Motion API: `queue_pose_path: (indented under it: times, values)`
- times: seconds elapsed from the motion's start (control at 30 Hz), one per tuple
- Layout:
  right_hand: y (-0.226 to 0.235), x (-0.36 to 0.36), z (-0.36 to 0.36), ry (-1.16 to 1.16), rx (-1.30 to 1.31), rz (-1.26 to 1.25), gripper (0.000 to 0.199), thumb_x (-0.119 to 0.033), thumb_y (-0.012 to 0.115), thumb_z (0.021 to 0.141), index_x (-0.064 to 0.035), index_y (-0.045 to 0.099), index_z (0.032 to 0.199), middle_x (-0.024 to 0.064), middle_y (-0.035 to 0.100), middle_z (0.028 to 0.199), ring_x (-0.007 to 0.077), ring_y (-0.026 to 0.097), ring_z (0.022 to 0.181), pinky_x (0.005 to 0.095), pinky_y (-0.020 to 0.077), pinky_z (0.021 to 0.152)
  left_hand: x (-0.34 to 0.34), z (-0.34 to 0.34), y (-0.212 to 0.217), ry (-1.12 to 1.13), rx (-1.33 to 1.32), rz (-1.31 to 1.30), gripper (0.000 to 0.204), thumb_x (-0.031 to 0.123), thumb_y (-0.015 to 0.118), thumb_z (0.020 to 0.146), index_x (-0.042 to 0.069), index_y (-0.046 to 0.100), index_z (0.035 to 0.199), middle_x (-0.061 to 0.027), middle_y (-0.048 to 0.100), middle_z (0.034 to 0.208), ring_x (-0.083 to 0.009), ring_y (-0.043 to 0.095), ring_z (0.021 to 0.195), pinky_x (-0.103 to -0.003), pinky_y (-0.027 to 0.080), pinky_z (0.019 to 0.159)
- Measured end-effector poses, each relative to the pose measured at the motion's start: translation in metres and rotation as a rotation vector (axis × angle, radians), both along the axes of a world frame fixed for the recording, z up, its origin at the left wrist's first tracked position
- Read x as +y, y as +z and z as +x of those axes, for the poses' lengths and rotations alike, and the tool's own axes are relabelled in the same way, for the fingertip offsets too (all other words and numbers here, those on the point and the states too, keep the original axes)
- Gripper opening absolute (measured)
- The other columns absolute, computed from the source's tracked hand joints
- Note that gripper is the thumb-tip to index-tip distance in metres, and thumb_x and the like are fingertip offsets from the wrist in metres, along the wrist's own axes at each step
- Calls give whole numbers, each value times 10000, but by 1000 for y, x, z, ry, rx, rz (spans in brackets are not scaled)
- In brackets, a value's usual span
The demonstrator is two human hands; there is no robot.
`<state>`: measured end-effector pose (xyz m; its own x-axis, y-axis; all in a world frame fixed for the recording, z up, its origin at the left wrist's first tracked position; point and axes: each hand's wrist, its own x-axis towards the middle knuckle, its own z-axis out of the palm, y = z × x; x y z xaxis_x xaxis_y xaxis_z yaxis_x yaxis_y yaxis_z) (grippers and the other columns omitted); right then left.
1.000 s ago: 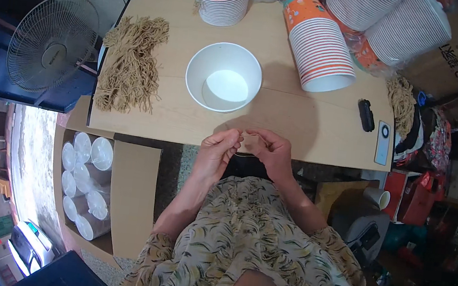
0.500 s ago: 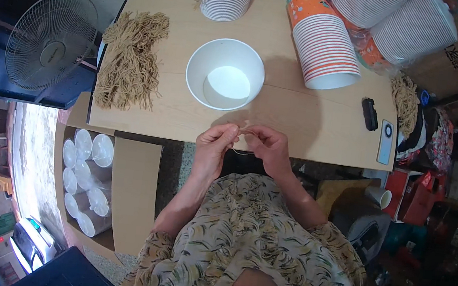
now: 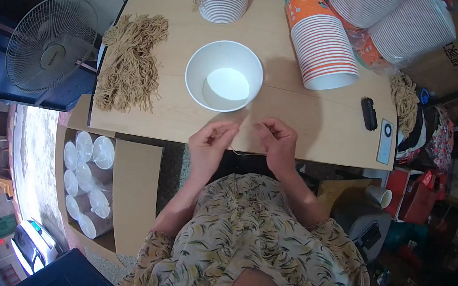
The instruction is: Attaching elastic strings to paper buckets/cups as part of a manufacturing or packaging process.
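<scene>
At the near edge of the table, my left hand (image 3: 210,143) is pinched, thumb against fingertips. My right hand (image 3: 277,149), a little way to its right, is closed in a similar pinch. Between them a thin tan cord (image 3: 245,154) sags in a loop, its ends running up to the two hands; fine detail at the fingertips is hard to make out. Just beyond the hands stands a large white paper bucket (image 3: 221,100), upright, with nothing visible inside. A pile of tan cords (image 3: 131,65) lies at the table's left.
Stacked paper buckets (image 3: 325,52) lie on their side at the far right, and another orange-topped stack (image 3: 221,3) stands behind. A black case (image 3: 368,114) and a phone (image 3: 385,141) rest at right. A carton (image 3: 133,200) of wrapped white cups and a fan (image 3: 51,55) are left.
My hands have drawn apart from where their fingertips met, the left moving left and the right slightly right. The cord now hangs across a wider gap. The bucket stays put.
</scene>
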<state>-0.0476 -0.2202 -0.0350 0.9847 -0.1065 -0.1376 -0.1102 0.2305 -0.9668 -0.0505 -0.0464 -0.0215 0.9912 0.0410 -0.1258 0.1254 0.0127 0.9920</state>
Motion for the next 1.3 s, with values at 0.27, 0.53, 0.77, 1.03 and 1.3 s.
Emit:
queue_pose_path:
  times: [0.27,0.53,0.77,1.03,1.3]
  values:
    - [41,-11,27,150,-216,-283,99,-88,678,941,3,676,902,-69,600,713,-3,487,612,188,387,540,37,39,4,-100,-641,834,229,52,763,803,69,706,1025,-100,686,1062,-265,709,842,-363,580,702]
    - [28,2,29,284,-92,-324,97,-45,646,956,17,620,885,-14,617,685,25,549,574,205,434,505,24,6,-17,-125,-789,935,298,19,752,759,50,719,1053,-98,702,1029,-274,699,874,-362,579,721]
    - [14,5,23,332,0,-326,101,-52,645,956,19,620,890,-11,613,678,30,551,573,215,444,504,25,-1,-22,-133,-765,933,332,23,752,740,43,715,1068,-98,700,1043,-270,696,882,-365,581,726]
    - [16,5,20,331,-9,-367,116,-47,640,953,27,621,866,-2,621,673,36,556,576,222,444,500,24,-3,-18,-143,-762,937,328,21,740,746,43,712,1072,-93,693,1050,-270,694,891,-362,578,742]
    - [7,5,20,292,-157,-545,108,-64,666,929,28,646,875,32,656,671,69,590,573,253,464,508,22,-3,-18,-148,-771,942,302,27,724,766,46,715,1068,-87,694,1056,-265,691,881,-363,576,745]
